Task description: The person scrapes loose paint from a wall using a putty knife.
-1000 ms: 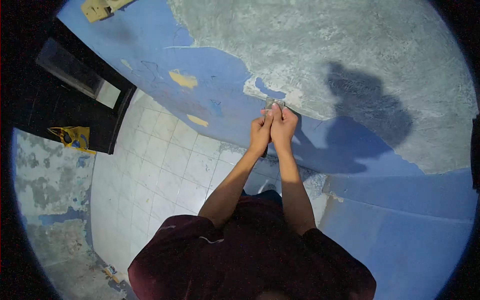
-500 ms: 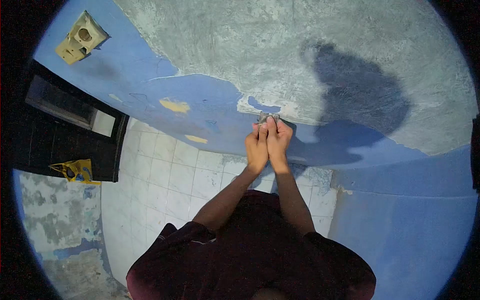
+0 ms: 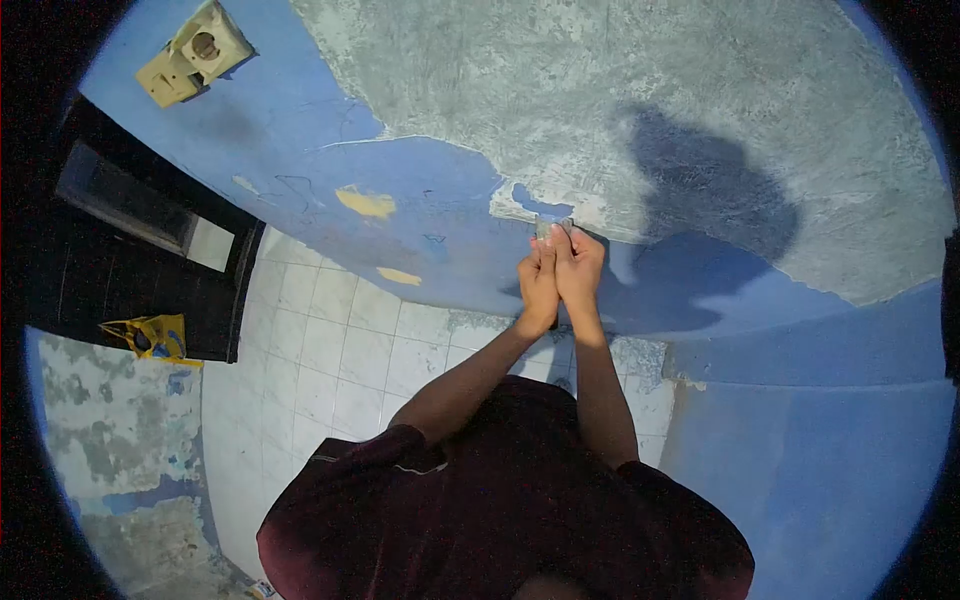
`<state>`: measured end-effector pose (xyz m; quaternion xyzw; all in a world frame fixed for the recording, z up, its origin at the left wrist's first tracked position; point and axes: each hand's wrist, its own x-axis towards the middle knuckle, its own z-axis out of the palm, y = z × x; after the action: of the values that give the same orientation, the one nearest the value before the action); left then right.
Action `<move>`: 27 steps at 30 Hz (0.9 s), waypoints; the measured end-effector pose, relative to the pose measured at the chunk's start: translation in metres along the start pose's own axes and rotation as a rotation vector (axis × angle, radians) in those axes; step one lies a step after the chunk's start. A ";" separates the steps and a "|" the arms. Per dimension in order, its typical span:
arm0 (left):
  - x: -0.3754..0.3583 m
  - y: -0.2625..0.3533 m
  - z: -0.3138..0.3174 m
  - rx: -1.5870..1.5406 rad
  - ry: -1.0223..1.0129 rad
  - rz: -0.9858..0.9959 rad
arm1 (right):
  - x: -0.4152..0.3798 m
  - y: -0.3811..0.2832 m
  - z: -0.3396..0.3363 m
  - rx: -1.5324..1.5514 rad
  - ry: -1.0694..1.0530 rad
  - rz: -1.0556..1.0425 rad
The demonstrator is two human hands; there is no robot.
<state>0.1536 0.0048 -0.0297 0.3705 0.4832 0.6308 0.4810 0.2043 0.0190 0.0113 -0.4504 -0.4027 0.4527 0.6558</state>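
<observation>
My left hand [image 3: 540, 285] and my right hand [image 3: 580, 268] are pressed side by side, fingers closed on a scraper. Only a little of the scraper's grey flat blade [image 3: 545, 229] shows beyond the fingertips; the hands hide most of the rest. The blade meets the wall at the lower border of the bare grey plaster [image 3: 480, 90]. Just above the fingers, a small patch of blue paint [image 3: 540, 206] remains, ringed by whitish plaster. Blue painted wall [image 3: 440, 230] lies below and left of the hands.
A cream electrical socket and switch [image 3: 200, 55] is mounted at upper left. A dark door [image 3: 90, 255] stands at left, with a yellow bag [image 3: 150, 337] near it. White floor tiles [image 3: 345, 345] lie below. My shadow [image 3: 700, 190] falls on the wall.
Both hands with the scraper have shifted slightly right and up in the view. The wall and socket have also shifted right, as the camera has turned a little.
</observation>
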 end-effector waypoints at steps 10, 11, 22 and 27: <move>-0.018 0.017 0.017 -0.441 -0.089 -0.355 | -0.025 -0.041 -0.063 -0.639 0.034 -0.193; -0.020 0.017 0.021 -0.459 -0.025 -0.359 | -0.028 -0.042 -0.069 -0.679 0.055 -0.146; -0.022 0.014 0.027 -0.404 -0.036 -0.347 | -0.037 -0.045 -0.089 -0.755 0.006 -0.204; -0.011 0.028 0.016 -0.505 0.016 -0.282 | -0.048 -0.048 -0.086 -0.765 -0.065 -0.159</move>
<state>0.1644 -0.0042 0.0014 0.1634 0.3613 0.6609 0.6371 0.2832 -0.0554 0.0282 -0.6150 -0.5966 0.2317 0.4606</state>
